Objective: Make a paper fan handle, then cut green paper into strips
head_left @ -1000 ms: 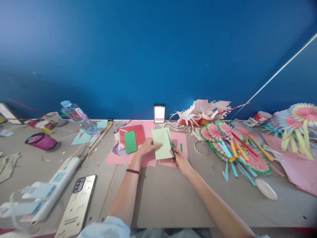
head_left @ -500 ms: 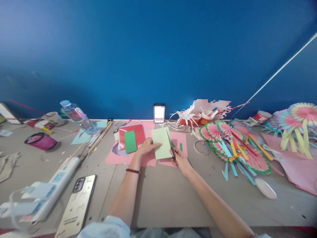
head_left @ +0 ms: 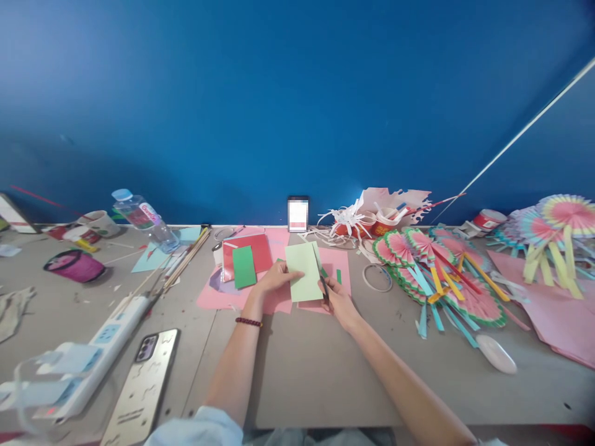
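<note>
My left hand [head_left: 277, 277] is closed on the left edge of a pale green sheet of paper [head_left: 303, 282], thumb lying on top. At the sheet's right edge, my right hand [head_left: 338, 300] grips dark scissors [head_left: 324, 286], whose blades are mostly hidden. A narrow strip stands slightly apart along the sheet's upper right edge. Beneath lie pink sheets [head_left: 279, 303] and a small dark green strip [head_left: 339, 276]. Left of my left hand, a green paper rectangle [head_left: 244, 267] rests on a red packet [head_left: 263, 248].
A phone [head_left: 298, 215] leans on the blue wall. To the right lie a tape roll [head_left: 377, 278], folded paper fans [head_left: 474, 297] and a white mouse [head_left: 496, 354]. To the left are a bottle [head_left: 149, 217], a power strip [head_left: 105, 347] and another phone [head_left: 142, 387].
The view has shifted very slightly. The pale green sheet sits a touch lower, and both hands keep their hold with the scissors at its right edge.
</note>
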`<state>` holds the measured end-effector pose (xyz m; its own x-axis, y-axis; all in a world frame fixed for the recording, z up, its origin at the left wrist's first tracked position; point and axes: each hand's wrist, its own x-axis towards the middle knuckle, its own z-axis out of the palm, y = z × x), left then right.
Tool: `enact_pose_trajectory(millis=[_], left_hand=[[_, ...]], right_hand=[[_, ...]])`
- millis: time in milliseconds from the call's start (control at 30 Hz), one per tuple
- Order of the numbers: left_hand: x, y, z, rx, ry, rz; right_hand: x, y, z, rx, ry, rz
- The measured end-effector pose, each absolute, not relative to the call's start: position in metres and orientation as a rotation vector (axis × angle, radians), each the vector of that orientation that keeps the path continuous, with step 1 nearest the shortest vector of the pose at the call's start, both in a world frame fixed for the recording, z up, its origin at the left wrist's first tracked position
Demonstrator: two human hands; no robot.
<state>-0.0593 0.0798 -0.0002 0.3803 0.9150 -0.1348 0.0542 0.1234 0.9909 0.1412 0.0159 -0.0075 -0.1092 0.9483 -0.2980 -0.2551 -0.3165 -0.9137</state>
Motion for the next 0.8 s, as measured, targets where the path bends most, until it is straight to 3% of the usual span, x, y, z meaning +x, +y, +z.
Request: enact_pose_trajectory(millis=[800], left_hand=[[-0.0612,0.08,-0.0025,1.347,1.017,0.749]], right_hand=[[0.1393,0.0164,-0.0058,-1.137,-0.794,1.608]])
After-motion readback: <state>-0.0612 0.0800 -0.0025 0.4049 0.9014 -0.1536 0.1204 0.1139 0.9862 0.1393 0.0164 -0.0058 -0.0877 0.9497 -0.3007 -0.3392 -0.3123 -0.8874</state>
